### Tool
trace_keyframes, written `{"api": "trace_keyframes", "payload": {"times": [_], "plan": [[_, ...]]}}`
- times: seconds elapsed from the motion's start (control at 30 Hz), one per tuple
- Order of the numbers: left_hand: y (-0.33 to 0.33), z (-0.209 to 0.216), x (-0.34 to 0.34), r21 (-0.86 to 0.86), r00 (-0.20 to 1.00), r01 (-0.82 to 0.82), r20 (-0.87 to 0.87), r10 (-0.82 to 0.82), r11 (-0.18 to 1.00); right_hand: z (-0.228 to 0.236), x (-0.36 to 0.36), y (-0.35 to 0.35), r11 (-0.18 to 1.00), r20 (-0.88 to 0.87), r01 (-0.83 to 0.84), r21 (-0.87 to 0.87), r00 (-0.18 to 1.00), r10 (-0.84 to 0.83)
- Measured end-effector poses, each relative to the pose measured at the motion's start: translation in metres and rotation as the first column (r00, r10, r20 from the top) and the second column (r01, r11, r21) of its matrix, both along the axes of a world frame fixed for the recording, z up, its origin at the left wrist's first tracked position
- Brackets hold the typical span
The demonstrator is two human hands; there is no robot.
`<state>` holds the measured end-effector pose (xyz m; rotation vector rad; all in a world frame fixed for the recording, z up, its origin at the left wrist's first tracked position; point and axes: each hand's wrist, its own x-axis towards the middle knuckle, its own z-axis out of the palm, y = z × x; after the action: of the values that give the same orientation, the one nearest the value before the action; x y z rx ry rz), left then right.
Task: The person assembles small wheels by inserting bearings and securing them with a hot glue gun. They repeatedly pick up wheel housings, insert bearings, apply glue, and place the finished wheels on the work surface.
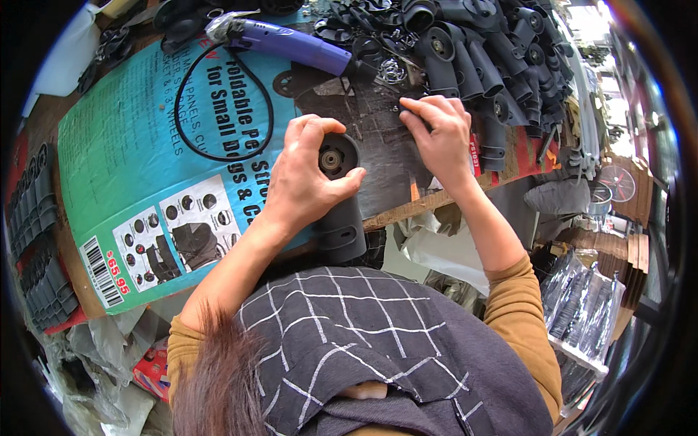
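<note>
Head view: the left hand (309,167) holds a dark grey plastic tubular part (342,218) at the front edge of the wooden worktop (396,211), fingers bracketing its rounded end, apparently to keep the metal-centred round recess (331,161) exposed. The right hand (440,134), fingers narrow, is near silvery metal rings (391,71); whether it pinches anything, I cannot tell.

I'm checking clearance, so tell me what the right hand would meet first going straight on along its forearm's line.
Probably the shiny metal pieces ahead of the right hand, though depth there is hard to judge.
</note>
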<state>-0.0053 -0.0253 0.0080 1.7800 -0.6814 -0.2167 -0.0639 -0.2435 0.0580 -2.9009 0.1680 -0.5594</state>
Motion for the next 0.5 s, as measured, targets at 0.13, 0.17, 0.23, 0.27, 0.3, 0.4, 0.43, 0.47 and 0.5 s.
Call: {"api": "trace_keyframes", "payload": {"times": [0.13, 0.17, 0.23, 0.27, 0.3, 0.4, 0.43, 0.47, 0.5], "plan": [[0.0, 0.001, 0.001, 0.025, 0.999, -0.003, 0.054, 0.002, 1.0, -0.023, -0.018, -0.041, 0.986, -0.073, 0.069, -0.154, 0.994, -0.081], [0.0, 0.0, 0.0, 0.016, 0.999, -0.009, 0.031, 0.008, 1.0, -0.027, -0.02, -0.044, 0.985, -0.009, 0.024, -0.168, 1.0, -0.026], [0.0, 0.0, -0.001, 0.001, 1.0, -0.01, -0.003, 0.01, 1.0, -0.03, -0.019, -0.044, 0.985, 0.031, 0.05, -0.164, 0.998, -0.045], [0.0, 0.0, -0.001, 0.006, 1.0, -0.005, -0.007, 0.005, 1.0, -0.031, -0.016, -0.04, 0.984, 0.044, 0.043, -0.173, 0.998, -0.036], [0.0, 0.0, -0.001, 0.009, 1.0, -0.003, -0.004, 0.003, 1.0, -0.03, -0.012, -0.036, 0.984, 0.009, 0.025, -0.176, 1.0, -0.023], [0.0, -0.001, 0.0, 0.011, 0.999, -0.008, 0.04, 0.007, 1.0, -0.025, 0.003, -0.028, 0.981, -0.03, -0.021, -0.195, 0.999, 0.016], [0.0, -0.001, 0.001, 0.002, 0.998, -0.012, 0.062, 0.012, 1.0, -0.023, 0.006, -0.028, 0.984, -0.034, 0.008, -0.18, 0.999, -0.014], [0.0, -0.001, 0.001, 0.01, 0.997, -0.01, 0.074, 0.009, 1.0, -0.021, 0.006, -0.031, 0.986, -0.04, -0.004, -0.169, 0.999, -0.003], [0.0, -0.002, 0.001, 0.011, 0.996, -0.011, 0.09, 0.01, 1.0, -0.02, 0.007, -0.035, 0.988, -0.055, 0.002, -0.153, 0.998, -0.011]]}}
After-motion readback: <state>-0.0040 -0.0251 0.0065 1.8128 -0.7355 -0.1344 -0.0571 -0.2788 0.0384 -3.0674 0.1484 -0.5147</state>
